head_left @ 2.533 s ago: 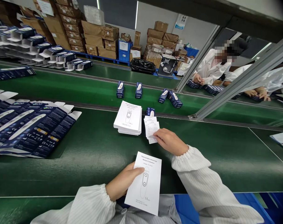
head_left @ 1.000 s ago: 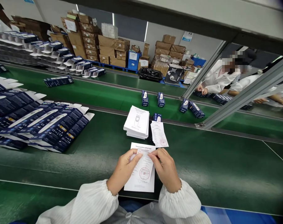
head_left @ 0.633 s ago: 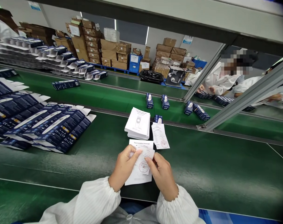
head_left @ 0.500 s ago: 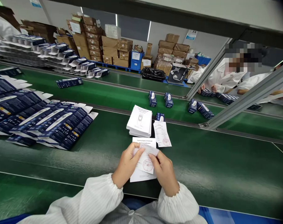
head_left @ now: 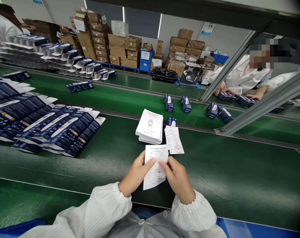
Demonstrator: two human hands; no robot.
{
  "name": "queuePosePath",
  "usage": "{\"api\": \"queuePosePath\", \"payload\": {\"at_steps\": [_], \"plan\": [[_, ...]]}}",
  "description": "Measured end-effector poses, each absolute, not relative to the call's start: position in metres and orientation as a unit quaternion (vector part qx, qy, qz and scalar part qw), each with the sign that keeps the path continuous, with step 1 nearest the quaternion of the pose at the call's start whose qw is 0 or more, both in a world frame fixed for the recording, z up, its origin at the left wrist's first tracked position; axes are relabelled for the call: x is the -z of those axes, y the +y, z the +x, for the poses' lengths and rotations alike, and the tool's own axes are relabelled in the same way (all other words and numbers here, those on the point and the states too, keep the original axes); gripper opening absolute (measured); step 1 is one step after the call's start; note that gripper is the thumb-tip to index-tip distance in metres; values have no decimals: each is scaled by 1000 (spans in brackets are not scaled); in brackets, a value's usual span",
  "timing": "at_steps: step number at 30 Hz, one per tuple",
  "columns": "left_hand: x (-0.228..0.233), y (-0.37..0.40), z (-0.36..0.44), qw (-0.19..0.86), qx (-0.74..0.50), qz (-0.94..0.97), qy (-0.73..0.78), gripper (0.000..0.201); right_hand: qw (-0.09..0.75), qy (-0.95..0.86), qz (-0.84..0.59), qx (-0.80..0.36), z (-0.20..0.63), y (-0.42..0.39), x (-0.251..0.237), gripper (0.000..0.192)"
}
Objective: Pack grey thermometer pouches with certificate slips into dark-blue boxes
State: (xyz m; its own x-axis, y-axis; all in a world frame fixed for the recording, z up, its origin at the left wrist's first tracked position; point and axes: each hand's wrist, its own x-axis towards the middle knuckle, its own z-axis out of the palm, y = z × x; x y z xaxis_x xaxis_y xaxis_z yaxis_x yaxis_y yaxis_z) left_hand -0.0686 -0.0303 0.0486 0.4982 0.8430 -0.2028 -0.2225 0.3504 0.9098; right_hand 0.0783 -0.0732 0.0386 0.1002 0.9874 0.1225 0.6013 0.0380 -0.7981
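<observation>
A small printed slip with a round red stamp [head_left: 159,172] lies over a white instruction booklet [head_left: 150,183] in front of me. My left hand [head_left: 136,172] grips the left edge of the two papers, thumb on top. On the right edge my right hand [head_left: 180,180] is closed the same way, its thumb near the stamp. Just beyond the papers stands a stack of booklets [head_left: 150,127] with a device drawing on the top cover. Beside it is a pile of stamped slips [head_left: 174,140], partly against a small blue box [head_left: 171,121].
Open-flapped blue cartons [head_left: 65,130] are massed at my left. A green conveyor belt [head_left: 130,96] runs beyond my work surface, carrying several small blue boxes [head_left: 186,104]. A slanted metal post [head_left: 263,99] rises at right. Co-workers in white handle boxes across the belt.
The slip has been laid flat and lined up over the booklet, and both hands now grip the two together. The boxes on the belt have shifted slightly right in view.
</observation>
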Motion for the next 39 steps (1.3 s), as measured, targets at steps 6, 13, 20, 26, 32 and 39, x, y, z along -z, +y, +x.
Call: {"api": "queuePosePath", "payload": {"at_steps": [6, 13, 20, 26, 32, 39], "plan": [[-47, -32, -66, 823, -348, 318, 318, 44, 378, -619, -640, -255, 79, -74, -36, 27], [-47, -35, -65, 841, -354, 286, 292, 40, 355, -611, -657, -263, 83, -72, -40, 28], [-42, -36, -61, 846, -349, 277, 294, 41, 381, -593, -644, -295, 80, -72, -41, 23], [-43, -36, -61, 847, -352, 269, 292, 42, 370, -599, -652, -281, 78, -71, -38, 27], [-45, -35, -58, 849, -348, 264, 298, 43, 370, -599, -656, -273, 79, -71, -37, 27], [-43, -34, -59, 847, -350, 271, 295, 40, 366, -613, -649, -264, 80, -71, -36, 26]]}}
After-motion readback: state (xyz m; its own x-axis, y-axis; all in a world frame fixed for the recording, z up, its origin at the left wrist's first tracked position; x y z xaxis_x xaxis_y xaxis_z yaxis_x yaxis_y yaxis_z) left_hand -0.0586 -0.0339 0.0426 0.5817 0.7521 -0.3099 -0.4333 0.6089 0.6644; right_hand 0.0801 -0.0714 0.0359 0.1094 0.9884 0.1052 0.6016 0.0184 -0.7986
